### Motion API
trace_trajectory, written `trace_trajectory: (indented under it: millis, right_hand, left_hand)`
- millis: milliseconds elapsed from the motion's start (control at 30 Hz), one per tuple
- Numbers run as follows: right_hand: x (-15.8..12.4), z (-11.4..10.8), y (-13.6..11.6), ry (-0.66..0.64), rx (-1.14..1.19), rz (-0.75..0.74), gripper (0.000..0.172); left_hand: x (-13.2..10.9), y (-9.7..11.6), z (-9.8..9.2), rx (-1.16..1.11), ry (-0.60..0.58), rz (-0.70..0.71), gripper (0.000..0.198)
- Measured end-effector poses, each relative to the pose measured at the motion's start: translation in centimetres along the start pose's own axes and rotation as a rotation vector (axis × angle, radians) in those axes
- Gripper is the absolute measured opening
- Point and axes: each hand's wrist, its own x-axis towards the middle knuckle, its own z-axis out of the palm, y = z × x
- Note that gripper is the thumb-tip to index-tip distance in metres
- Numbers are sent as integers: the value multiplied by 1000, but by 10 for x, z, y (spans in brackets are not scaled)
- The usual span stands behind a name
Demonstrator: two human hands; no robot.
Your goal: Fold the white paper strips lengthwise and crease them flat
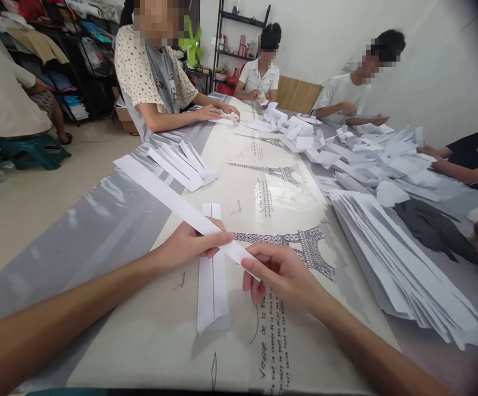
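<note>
A long white paper strip (168, 201) slants across in front of me, held up off the table. My left hand (201, 239) pinches it near the middle, thumb on top. At its lower right end, my right hand (278, 269) grips it between thumb and fingers. Beneath the strip lies a folded white paper sleeve (213, 291) with a lengthwise seam, flat on the tablecloth and partly covered by my left hand. Several similar folded paper pieces (181, 165) rest farther off to the left.
A thick stack of white paper sheets (404, 264) lies at right, beside dark cloth-like material (439, 231). Beyond it spreads a heap of folded papers (371, 154). Several people sit around the table; one person (160, 82) works at far left. The tablecloth (139, 335) has Eiffel Tower prints.
</note>
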Motion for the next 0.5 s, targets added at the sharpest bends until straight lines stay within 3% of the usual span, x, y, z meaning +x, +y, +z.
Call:
trace_trajectory:
  millis: [200, 500]
  right_hand:
    - [0, 0, 2, 26, -42, 7, 23]
    - [-5, 1, -1, 3, 15, 24, 23]
  left_hand:
    - [0, -1, 2, -9, 7, -2, 48]
    - [0, -4, -3, -36, -81, 50, 48]
